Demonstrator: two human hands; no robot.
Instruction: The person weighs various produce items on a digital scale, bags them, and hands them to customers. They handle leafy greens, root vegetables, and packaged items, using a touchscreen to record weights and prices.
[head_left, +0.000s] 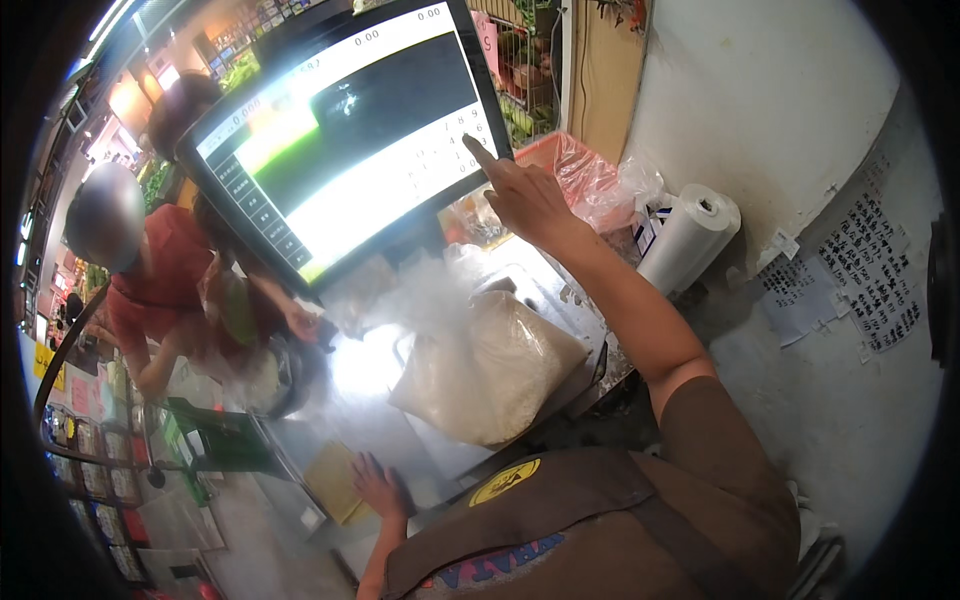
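My right hand (529, 196) points with its index finger at the number keys of a touchscreen terminal (382, 97). The fingertip is at the screen's surface; whether it presses cannot be told. Nothing is held in this hand, and its other fingers are partly curled. Below the screen, a clear plastic bag of pale grain, perhaps rice (517, 367), lies on a metal plate, likely a scale's. At the counter's near left, my left hand (382, 484) rests with fingers spread beside a yellowish-brown flat sheet or pad (334, 480), its fingertips at the sheet's edge.
A roll of clear plastic bags (686, 240) stands right of my forearm, near a pink basket (555, 154) with plastic film. Handwritten sheets (855, 262) hang on the wall. Across the counter (300, 435) stands a person in red (176, 262). A green box (217, 442) is at left.
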